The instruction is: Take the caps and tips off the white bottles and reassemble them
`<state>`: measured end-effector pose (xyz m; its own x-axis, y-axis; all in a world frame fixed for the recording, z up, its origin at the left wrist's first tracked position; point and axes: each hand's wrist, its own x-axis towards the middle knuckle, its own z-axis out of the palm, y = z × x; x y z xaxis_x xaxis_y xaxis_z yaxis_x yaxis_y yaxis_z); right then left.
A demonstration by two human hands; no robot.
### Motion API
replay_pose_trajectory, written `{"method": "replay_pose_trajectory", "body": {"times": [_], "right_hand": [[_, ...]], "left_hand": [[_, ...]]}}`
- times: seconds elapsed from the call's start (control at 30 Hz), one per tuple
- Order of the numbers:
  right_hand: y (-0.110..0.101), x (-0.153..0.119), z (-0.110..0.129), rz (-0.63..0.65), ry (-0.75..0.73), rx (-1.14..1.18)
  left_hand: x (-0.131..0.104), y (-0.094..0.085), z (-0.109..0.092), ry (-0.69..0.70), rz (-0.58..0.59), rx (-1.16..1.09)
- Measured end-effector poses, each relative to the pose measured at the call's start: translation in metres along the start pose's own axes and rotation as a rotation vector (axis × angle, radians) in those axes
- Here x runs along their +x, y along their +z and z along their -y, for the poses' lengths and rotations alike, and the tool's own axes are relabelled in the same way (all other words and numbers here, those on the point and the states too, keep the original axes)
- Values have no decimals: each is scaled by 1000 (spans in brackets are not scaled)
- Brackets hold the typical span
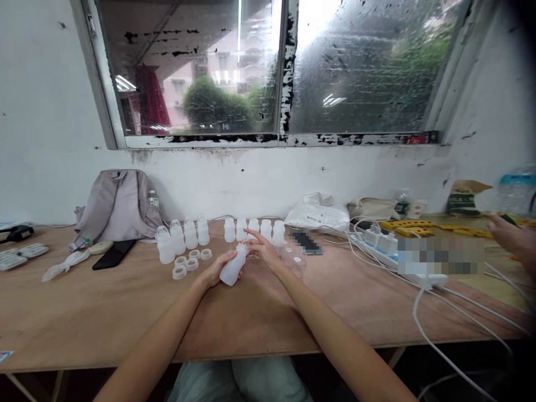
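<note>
Tilted over the table, a frosted white baby bottle (231,271) lies in my left hand (216,268), whose fingers wrap round its upper body. My right hand (263,251) is at the bottle's mouth, index finger stretched out and the other fingers bent in by the neck. Whatever those bent fingers pinch is too small to make out. Behind my hands stands a row of open bottles (230,230). To the left, several bottles with teats and clear tops (166,245) stand together. Several white ring collars (180,272) lie in front of them. Clear domed caps (296,262) sit right of my right hand.
A grey backpack (115,204), a black pouch (114,254) and a clear plastic bag (67,264) are at left. At right are a phone (307,242), a white bag (317,212) and a power strip (412,272) with trailing cables. Another person's hand (513,237) reaches in far right.
</note>
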<state>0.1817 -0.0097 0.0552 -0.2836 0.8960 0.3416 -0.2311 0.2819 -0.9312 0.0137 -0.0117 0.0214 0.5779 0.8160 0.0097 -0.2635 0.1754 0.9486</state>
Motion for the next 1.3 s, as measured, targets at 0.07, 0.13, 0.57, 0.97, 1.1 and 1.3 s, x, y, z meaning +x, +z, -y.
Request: {"method": "replay_pose_trajectory", "body": {"times": [0.07,0.13,0.57,0.97,1.1,1.3], "right_hand": [[0,1,-1,-35,2,9],[-2,3,-3,-74,15,-26],[-8,3,-2,-83,84,-314],[-12,7,-4,-41,74,-340],[-10,6,-4,-32,68,-375],[-8,3,-2,13,83,-286]], "left_hand": [[0,0,0,7,-1,-8],[0,0,0,7,-18,5],[0,0,3,-4,-40,73],[-1,0,2,-18,-32,81],[0,-1,3,-31,-47,78],[-1,1,1,-31,-37,106]]}}
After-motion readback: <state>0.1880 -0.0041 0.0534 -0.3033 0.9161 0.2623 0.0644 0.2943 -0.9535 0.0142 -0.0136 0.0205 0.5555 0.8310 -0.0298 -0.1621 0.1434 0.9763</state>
